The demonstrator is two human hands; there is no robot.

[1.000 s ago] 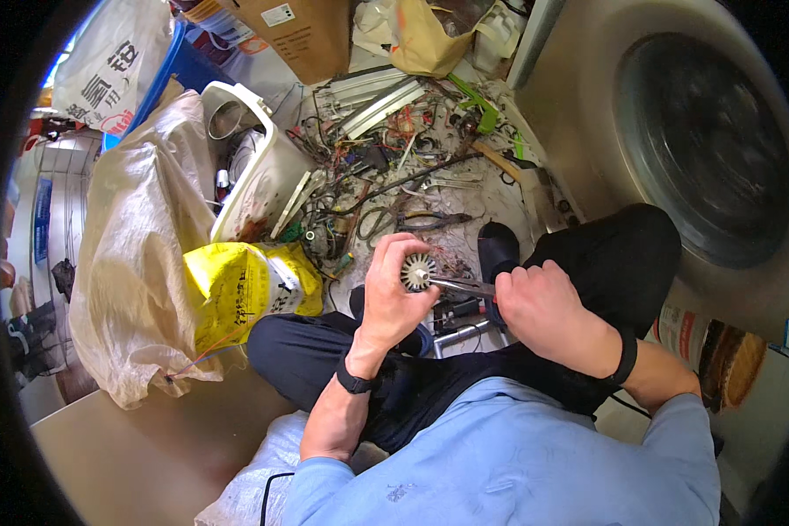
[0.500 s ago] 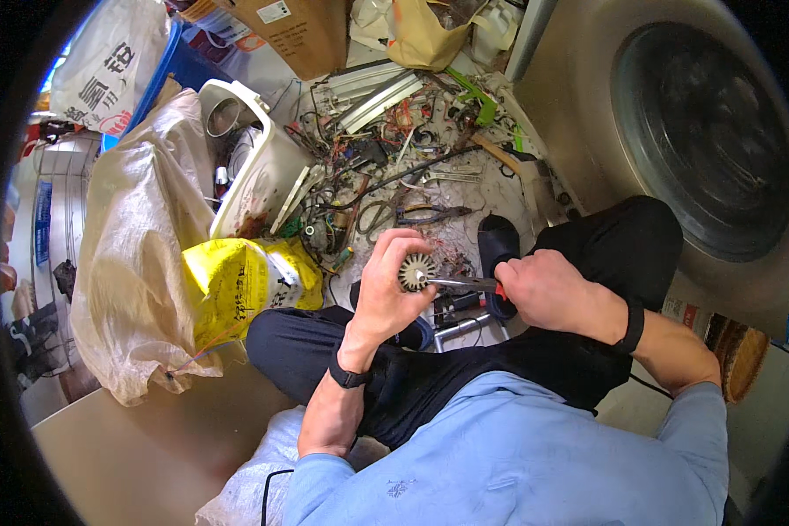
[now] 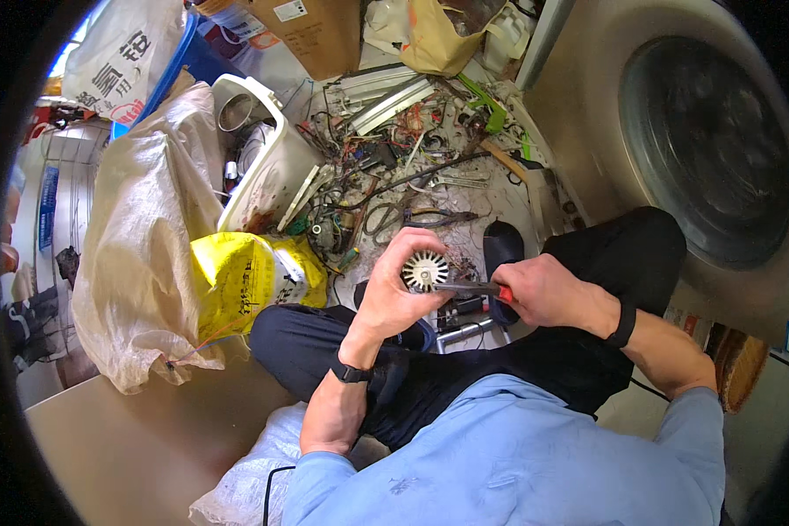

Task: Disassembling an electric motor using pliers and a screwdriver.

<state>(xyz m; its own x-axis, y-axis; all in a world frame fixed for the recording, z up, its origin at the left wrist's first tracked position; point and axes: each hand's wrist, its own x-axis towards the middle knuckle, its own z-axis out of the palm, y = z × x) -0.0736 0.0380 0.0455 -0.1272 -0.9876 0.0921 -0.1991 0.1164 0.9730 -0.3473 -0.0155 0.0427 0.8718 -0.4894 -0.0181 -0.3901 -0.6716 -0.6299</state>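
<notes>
My left hand is closed round a small round part, cream-coloured with dark slots radiating from a centre pin, much like a motor rotor. From the right, my right hand grips red-handled pliers. Their metal jaws reach the lower right edge of the slotted face; whether they bite on it I cannot make out. Most of the handles is hidden in the fist. Beyond my hands, another pair of pliers lies on the floor beside scissors.
Wires and metal scraps cover the floor ahead, with a hammer at their right. A stained white bin, a yellow bag and a beige sack stand left. A front-loading washing machine rises at right.
The slotted face has turned up more toward me, and the pliers' tips have shifted from its centre pin to its lower right edge. Both hands keep their holds.
</notes>
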